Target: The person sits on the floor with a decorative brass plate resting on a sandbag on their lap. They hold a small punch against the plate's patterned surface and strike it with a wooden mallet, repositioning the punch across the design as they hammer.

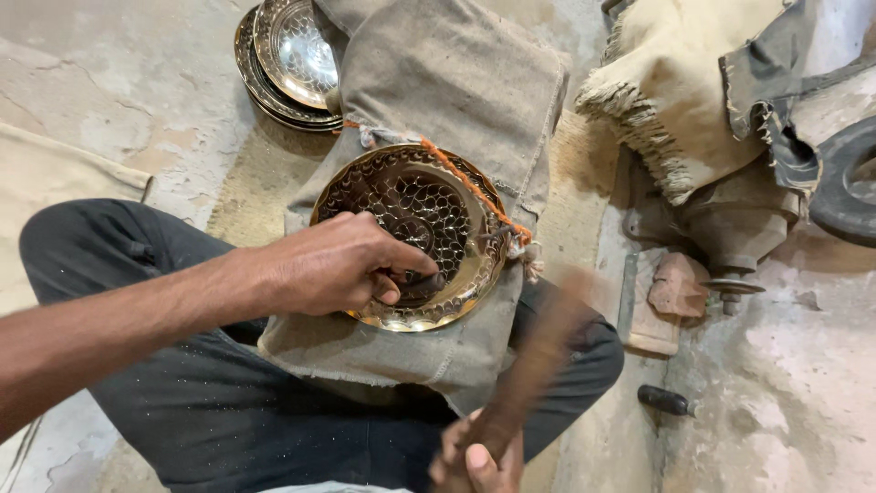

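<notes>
A round brass plate (pixel 456 205) with a hammered scale pattern lies on a grey cloth (pixel 456 82) spread over my lap. My left hand (pixel 338 265) rests on the plate's near side, its fingers pinched on a small dark punch tool (pixel 422 283) that stands on the plate's surface. My right hand (pixel 476 456) is at the bottom edge, closed around the handle of a wooden hammer (pixel 538 351), which is blurred by motion and raised beside the plate.
A stack of similar brass plates (pixel 290 59) sits on the floor at the top left. To the right are a fringed tan cloth (pixel 675 82), a metal block with a reddish stone (pixel 677 285), a dark-handled tool (pixel 664 400) and a tyre (pixel 849 178).
</notes>
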Demonstrator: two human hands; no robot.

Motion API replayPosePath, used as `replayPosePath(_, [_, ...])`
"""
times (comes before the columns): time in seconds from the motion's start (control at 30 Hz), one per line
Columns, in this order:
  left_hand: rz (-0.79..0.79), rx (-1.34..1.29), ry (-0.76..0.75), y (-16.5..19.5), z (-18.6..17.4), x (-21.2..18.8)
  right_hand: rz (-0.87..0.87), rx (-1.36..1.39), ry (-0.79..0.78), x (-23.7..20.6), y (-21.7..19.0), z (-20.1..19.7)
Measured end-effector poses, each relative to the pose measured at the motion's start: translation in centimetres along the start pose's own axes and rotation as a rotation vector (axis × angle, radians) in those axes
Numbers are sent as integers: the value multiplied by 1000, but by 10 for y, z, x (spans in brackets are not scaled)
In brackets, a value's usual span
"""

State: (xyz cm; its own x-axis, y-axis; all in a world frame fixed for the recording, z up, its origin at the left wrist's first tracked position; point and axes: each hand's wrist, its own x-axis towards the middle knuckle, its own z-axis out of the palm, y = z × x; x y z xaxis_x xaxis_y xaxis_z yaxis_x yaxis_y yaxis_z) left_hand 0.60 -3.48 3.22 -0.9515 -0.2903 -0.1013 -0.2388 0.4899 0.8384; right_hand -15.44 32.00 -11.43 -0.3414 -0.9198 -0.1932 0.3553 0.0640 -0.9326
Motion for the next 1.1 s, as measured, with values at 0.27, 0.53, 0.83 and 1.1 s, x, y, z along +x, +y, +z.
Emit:
replayPosePath(0.27, [-16, 26, -13, -5, 3, 1, 129, -170, 169, -1, -6, 23])
replayPosePath(0.53, [-29, 43, -36, -5, 0, 1, 184, -95, 81, -5, 3, 12])
replayPosePath(0.83, [-7, 38, -42, -5, 1, 1, 92, -123, 57, -7, 15, 8])
replayPosePath(1.1, [22, 60, -53, -5, -5, 1, 53, 0, 253, -9, 24, 18])
